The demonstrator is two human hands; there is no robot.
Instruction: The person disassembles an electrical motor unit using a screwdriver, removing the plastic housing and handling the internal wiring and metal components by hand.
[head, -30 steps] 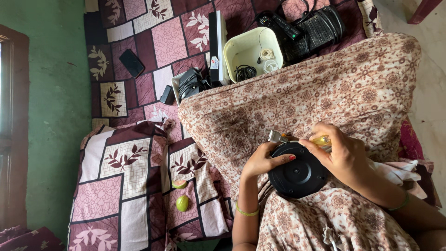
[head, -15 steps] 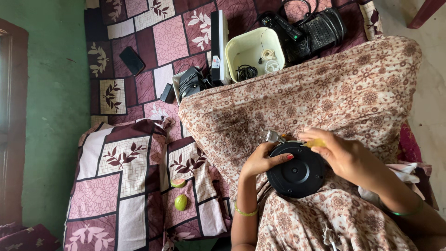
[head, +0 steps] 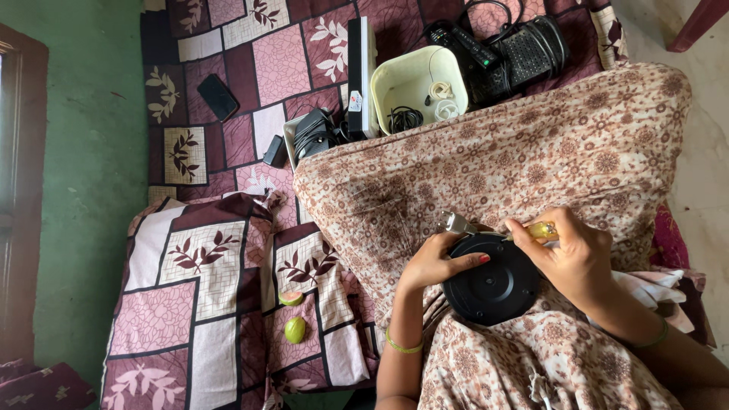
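since the earlier frames little has shifted: right hand [head: 581, 258] fingers still pinch a yellow-handled screwdriver [head: 541, 230] at the rim of the black disc [head: 491, 278] on the lap, left hand [head: 434, 262] fingers spread, pressed on it. beyond, a tub [head: 419, 86] on the bed [head: 220, 250].

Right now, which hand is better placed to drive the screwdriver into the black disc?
Right. The right hand holds the yellow-handled screwdriver at the rim of the black disc. The left hand lies flat on the disc, steadying it.
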